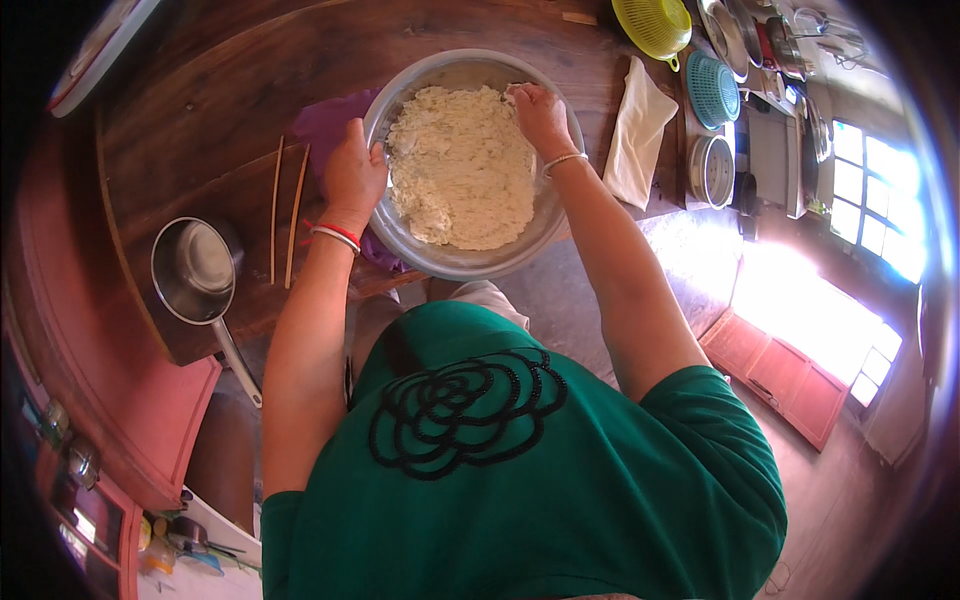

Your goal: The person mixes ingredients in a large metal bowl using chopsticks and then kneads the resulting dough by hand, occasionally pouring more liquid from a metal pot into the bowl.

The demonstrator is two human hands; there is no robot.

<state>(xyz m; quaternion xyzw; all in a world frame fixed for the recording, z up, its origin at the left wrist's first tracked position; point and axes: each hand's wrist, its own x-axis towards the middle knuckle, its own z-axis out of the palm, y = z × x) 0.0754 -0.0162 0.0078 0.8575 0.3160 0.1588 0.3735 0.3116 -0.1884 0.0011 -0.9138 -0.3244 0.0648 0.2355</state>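
A wide metal basin [466, 262] stands at the front edge of the wooden table, holding a broad, rough, pale mass of dough [461, 169]. My left hand [356, 174] grips the basin's left rim, with the thumb at the inner wall. Inside the basin at the upper right, my right hand [540, 118] has its fingers curled onto the dough's edge; pale dough or flour clings to the fingertips. Purple cloth or plastic [330, 124] shows partly from under the basin. Two thin wooden chopsticks, one [277, 214] beside the other [298, 217], lie left of my left hand.
A steel saucepan [193, 270] sits near the table's left corner, its handle past the edge. Folded cream cloth [639, 135] lies right of the basin. Beyond it are a yellow colander [654, 28], a blue basket [712, 90] and a round metal pan [711, 172].
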